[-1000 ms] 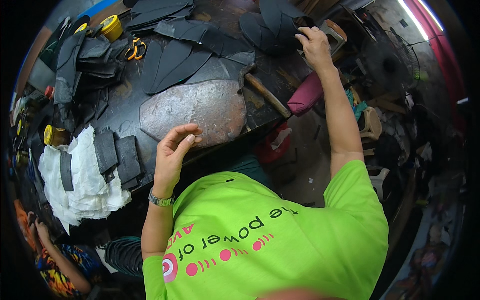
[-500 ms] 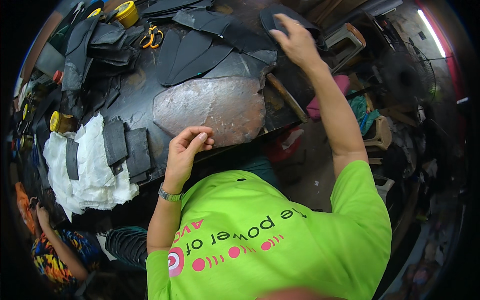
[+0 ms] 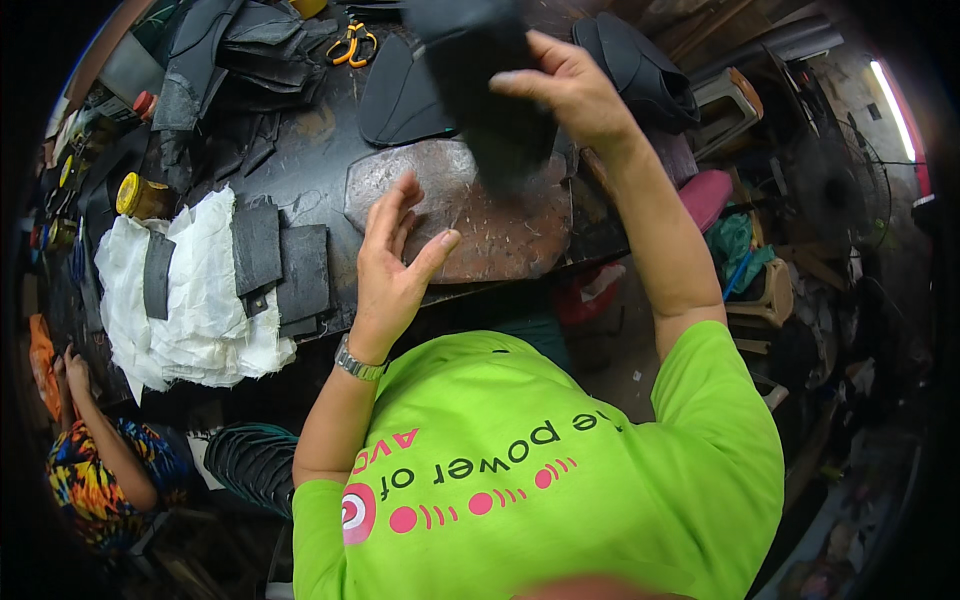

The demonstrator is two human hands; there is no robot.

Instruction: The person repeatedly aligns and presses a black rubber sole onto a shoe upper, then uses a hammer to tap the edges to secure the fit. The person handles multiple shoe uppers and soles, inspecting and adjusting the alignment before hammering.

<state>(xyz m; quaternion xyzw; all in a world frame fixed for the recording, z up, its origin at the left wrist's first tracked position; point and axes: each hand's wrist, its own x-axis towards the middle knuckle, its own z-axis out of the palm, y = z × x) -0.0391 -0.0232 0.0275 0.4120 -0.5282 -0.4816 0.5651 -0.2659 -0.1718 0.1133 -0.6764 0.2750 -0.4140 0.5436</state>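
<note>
My right hand [image 3: 588, 98] grips a black flat piece of material [image 3: 478, 85], blurred by motion and held above the far part of a brown-grey worn slab [image 3: 490, 245]. Thumb and fingers close on its right edge. My left hand [image 3: 393, 270] hovers at the slab's near left side, fingers stretched and thumb apart, with nothing in it. Behind the slab, a black cut piece with a curved outline [image 3: 395, 100] lies on the dark table. To the right of the held piece rests a black curved stack of pieces [image 3: 640, 75].
White cloth sheets [image 3: 185, 290] with dark grey strips [image 3: 257, 248] lie on the left. Orange-handled pliers [image 3: 352, 45] and a yellow-lidded jar [image 3: 143, 196] stand farther back. Another person's arm [image 3: 120, 465] shows at lower left. Stools [image 3: 765, 290] stand on the right.
My right hand has come left from the far right stack, now carrying a black piece over the slab. My left hand has opened and risen slightly. The view has shifted.
</note>
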